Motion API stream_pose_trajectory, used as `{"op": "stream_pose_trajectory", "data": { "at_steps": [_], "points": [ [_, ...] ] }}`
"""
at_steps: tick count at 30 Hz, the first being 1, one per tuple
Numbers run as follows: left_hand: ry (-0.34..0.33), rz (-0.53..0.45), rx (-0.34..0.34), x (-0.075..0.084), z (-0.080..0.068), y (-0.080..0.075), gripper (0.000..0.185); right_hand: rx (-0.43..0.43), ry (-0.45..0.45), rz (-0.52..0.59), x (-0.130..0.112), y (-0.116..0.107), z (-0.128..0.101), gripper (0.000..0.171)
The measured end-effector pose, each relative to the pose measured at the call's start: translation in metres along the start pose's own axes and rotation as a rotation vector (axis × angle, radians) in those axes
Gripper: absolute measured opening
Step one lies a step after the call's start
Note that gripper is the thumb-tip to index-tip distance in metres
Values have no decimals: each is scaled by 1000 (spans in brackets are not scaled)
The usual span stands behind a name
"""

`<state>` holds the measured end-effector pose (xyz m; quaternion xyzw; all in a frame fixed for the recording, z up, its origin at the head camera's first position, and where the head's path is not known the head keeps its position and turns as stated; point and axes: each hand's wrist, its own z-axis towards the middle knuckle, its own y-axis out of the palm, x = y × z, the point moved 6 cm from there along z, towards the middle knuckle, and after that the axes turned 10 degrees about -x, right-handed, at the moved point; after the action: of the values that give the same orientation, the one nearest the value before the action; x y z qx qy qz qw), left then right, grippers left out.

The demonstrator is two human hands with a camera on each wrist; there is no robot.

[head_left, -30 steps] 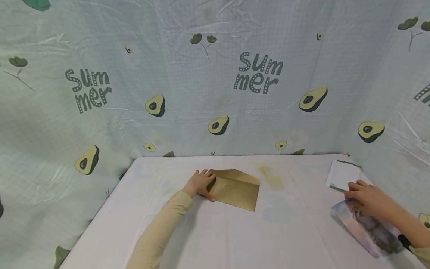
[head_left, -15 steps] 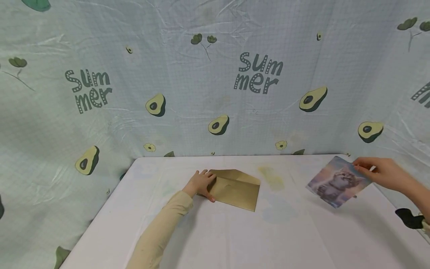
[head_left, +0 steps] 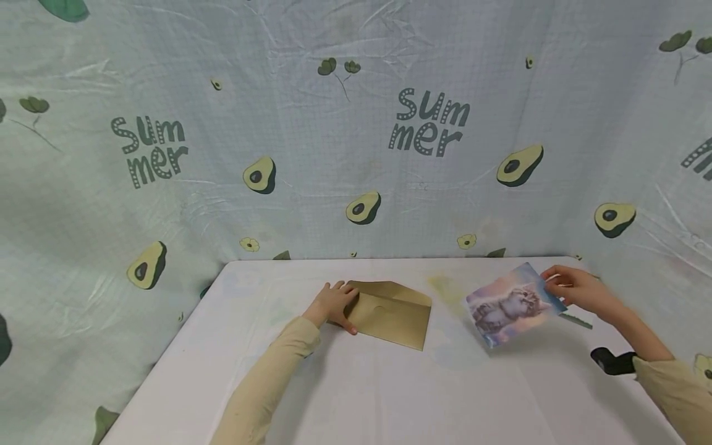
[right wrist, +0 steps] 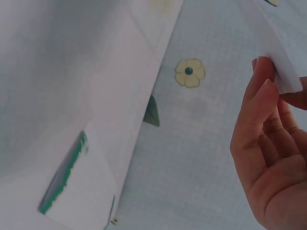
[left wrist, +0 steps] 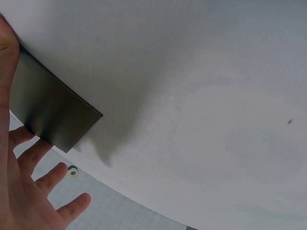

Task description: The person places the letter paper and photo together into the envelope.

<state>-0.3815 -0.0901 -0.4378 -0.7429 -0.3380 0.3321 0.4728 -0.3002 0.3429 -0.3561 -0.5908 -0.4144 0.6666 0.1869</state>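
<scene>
A gold envelope (head_left: 392, 315) with its flap raised lies mid-table in the head view. My left hand (head_left: 334, 306) grips its left end, the thumb at the lower edge and the fingers at the upper one. The left wrist view shows one corner of the envelope (left wrist: 57, 100) between thumb and fingertips of my left hand (left wrist: 33, 187). Above the table to the right, my right hand (head_left: 581, 289) pinches a kitten picture card (head_left: 512, 303) by its right corner. From the right wrist, the card (right wrist: 276, 52) appears as a tilted white sheet between thumb and fingers of my right hand (right wrist: 271, 148).
A white pad with a green edge (right wrist: 79, 187) lies on the table (head_left: 356, 395); in the head view the card and right hand cover most of it. A curtain (head_left: 311, 136) printed with avocados rises behind the table and along both sides.
My right hand has lifted the kitten card from near the white pad and carried it left, toward the envelope, turning its picture to face the head camera. The left hand stays on the envelope.
</scene>
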Motion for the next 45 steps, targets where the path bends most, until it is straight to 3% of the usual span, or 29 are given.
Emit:
{"op": "stream_pose_trajectory", "data": {
  "at_steps": [7, 15, 23, 32, 39, 45],
  "points": [
    [-4, 12, -5, 1, 1, 3, 103, -53, 28, 259, 1, 25, 21, 54],
    [0, 1, 23, 0, 0, 2, 104, -37, -41, 355, -11, 39, 44, 73],
    [17, -17, 46, 0, -1, 1, 104, -9, -54, 480, -13, 54, 68, 74],
    [-4, 1, 51, -1, -1, 2, 105, 33, -42, 474, -19, 79, 95, 61],
    [-7, 11, 54, -2, -1, 6, 107, 97, -2, 396, -21, 87, 108, 57],
    [6, -6, 67, -1, -3, 4, 107, 118, -35, 330, -22, 92, 118, 57]
  ]
}}
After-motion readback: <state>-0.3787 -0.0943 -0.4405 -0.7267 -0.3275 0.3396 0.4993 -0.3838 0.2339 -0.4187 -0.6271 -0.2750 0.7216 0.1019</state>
